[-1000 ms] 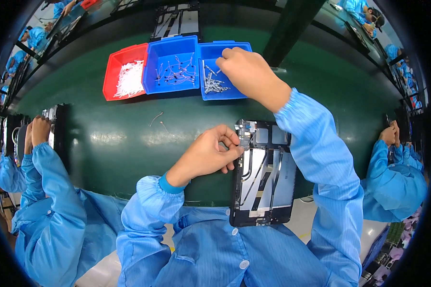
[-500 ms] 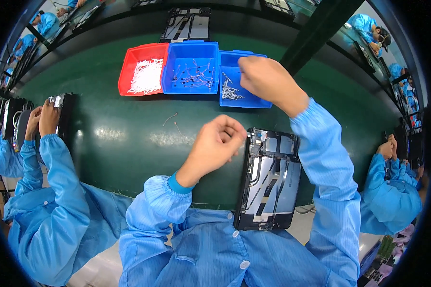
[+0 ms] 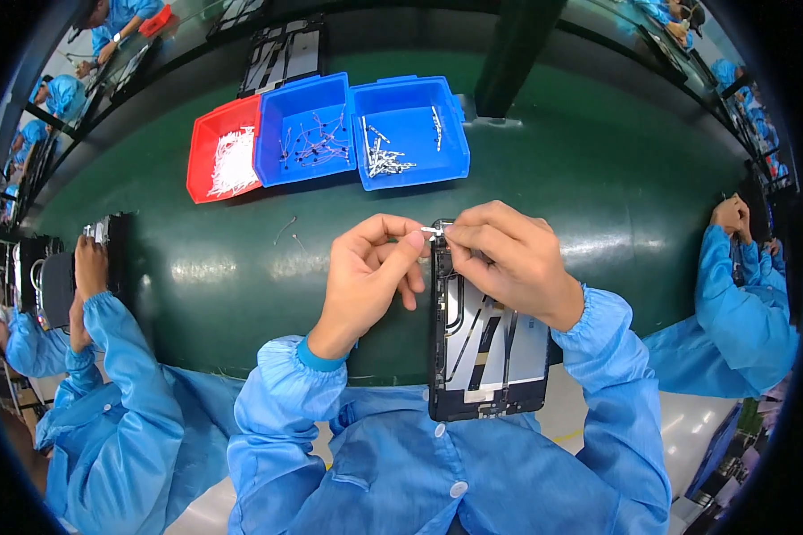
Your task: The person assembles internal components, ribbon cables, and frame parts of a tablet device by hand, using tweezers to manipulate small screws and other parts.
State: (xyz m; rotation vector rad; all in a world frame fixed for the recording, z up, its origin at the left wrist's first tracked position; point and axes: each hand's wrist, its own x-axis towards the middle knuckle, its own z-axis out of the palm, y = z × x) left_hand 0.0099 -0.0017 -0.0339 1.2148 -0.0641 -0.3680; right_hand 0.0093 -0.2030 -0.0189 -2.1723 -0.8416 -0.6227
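Left hand [image 3: 366,272]: curled, thumb and forefinger pinched on one end of a small silvery metal part [image 3: 431,231]; the other fingers folded loosely under, out of the way of the work.
Right hand [image 3: 509,259]: fingers closed on the other end of the same metal part, the heel of the hand resting over the upper part of the tablet frame [image 3: 486,348], which looks like a way to steady both.
Metal part: held between the two hands just above the top left corner of the tablet frame, close to where such a piece would seat, by my reading.
Tablet frame: one, black, lying flat at the near edge of the worktop [image 3: 196,276], its lower end overhanging toward the person's lap; inner side up, with thin cables showing, so the inside can be reached.
Bins: three in a row toward the far edge, within arm's reach. One red bin [image 3: 207,156] of white pieces, one middle blue bin [image 3: 277,134] of thin wire-like parts, one right blue bin [image 3: 424,147] of silvery metal pieces like the one held.
Loose bits: two small wire pieces [image 3: 287,232] on the green surface in front of the bins.
Neighbours: a co-worker's hands [image 3: 87,259] at the left end, another's hand [image 3: 732,214] at the right end, each at their own dark device.
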